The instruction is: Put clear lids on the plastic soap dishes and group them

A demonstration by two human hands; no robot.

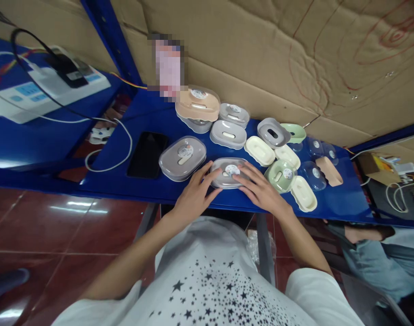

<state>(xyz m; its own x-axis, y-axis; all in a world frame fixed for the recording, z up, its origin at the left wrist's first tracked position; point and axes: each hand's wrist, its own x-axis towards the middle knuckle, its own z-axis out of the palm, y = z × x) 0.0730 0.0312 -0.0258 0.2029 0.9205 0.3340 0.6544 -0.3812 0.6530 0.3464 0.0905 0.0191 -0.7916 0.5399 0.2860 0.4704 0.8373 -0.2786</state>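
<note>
Steadying left hand [196, 191]: open, spread on grey box [226, 181], seemingly bracing its left end.
Right hand [263, 190]: open too, apparently countering from right.
Green box [279, 182]: just right, seemingly kept handy.

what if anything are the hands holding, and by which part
The left hand and right hand touch the clear-lidded oval grey plastic box over its left and right ends; whether they grip it or just rest cannot be told.
</note>
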